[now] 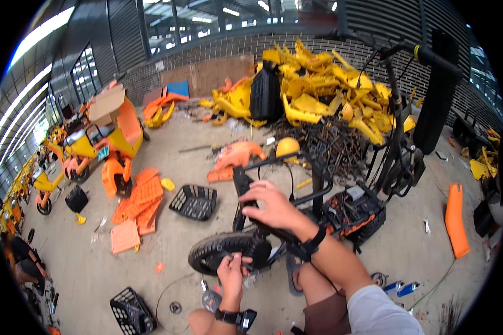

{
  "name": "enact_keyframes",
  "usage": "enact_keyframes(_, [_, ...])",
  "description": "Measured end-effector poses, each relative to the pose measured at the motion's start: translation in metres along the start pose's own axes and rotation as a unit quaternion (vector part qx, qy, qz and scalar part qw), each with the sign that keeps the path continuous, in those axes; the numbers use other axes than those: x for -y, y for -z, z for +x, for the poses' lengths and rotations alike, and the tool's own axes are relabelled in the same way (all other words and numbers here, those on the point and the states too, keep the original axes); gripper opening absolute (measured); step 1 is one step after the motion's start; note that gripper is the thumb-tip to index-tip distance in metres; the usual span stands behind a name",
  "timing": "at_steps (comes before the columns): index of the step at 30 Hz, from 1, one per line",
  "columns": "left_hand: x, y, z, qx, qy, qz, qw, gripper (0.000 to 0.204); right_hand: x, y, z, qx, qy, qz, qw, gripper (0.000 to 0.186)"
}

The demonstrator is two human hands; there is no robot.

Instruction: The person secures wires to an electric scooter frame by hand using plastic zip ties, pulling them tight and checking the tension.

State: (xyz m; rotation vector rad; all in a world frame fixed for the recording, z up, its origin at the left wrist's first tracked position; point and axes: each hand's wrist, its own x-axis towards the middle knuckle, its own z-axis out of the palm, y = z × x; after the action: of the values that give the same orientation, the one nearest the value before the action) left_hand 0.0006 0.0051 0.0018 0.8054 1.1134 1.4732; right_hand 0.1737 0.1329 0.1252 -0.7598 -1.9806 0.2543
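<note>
The right hand (pixel 271 205) is closed over a black frame bar (pixel 248 215) of a stripped-down bike (pixel 296 220) that lies tipped on the concrete floor (pixel 151 262), the fingers wrapped round the bar and the wrist carrying a black strap. The left hand (pixel 232 274) is lower, at the black tyre (pixel 221 251) of the small wheel, its fingers pinched narrowly on something at the wheel's hub; what it grips is too small to tell. The wheel sits just in front of the person's knees, with the bike's frame rising from it toward the right and its handlebar (pixel 425 54) with a yellow ring high up at the right. A black battery box (pixel 355 209) with orange trim sits in the frame's middle, behind the right forearm. Left of the wheel a black basket (pixel 194 201) lies on the floor, and another black basket (pixel 131 311) lies near the lower edge. Flat orange panels (pixel 140 204) are spread further left. Behind the bike a tangle of dark wires (pixel 332 145) rests before a big heap of yellow plastic covers (pixel 318 84) against the brick wall (pixel 207 53). A long orange fender (pixel 456 220) lies well apart at the right, and two blue cans (pixel 401 288) lie near the right knee
</note>
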Motion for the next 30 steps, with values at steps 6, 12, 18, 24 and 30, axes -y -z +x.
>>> enact_keyframes(6, [0.008, 0.012, -0.002, -0.009, -0.011, 0.002, 1.000, 0.019, 0.003, 0.006, 0.000, 0.035, -0.117, 0.064, 0.990, 0.013])
enact_keyframes(12, [0.000, 0.015, -0.005, -0.018, -0.005, 0.016, 1.000, 0.020, 0.011, -0.001, 0.004, 0.044, -0.175, 0.124, 0.976, 0.021])
enact_keyframes(18, [0.010, 0.011, 0.001, 0.038, 0.009, 0.174, 0.984, 0.027, -0.014, 0.004, -0.001, -0.027, -0.205, 0.278, 0.938, 0.025])
enact_keyframes(24, [0.035, 0.029, 0.004, 0.145, -0.049, 0.288, 0.945, 0.027, -0.009, -0.029, 0.001, -0.110, -0.026, 0.010, 0.994, 0.023])
enact_keyframes(30, [0.053, 0.024, 0.024, 0.192, -0.086, 0.333, 0.919, 0.024, -0.031, -0.037, 0.000, -0.120, -0.029, 0.025, 0.992, 0.011])
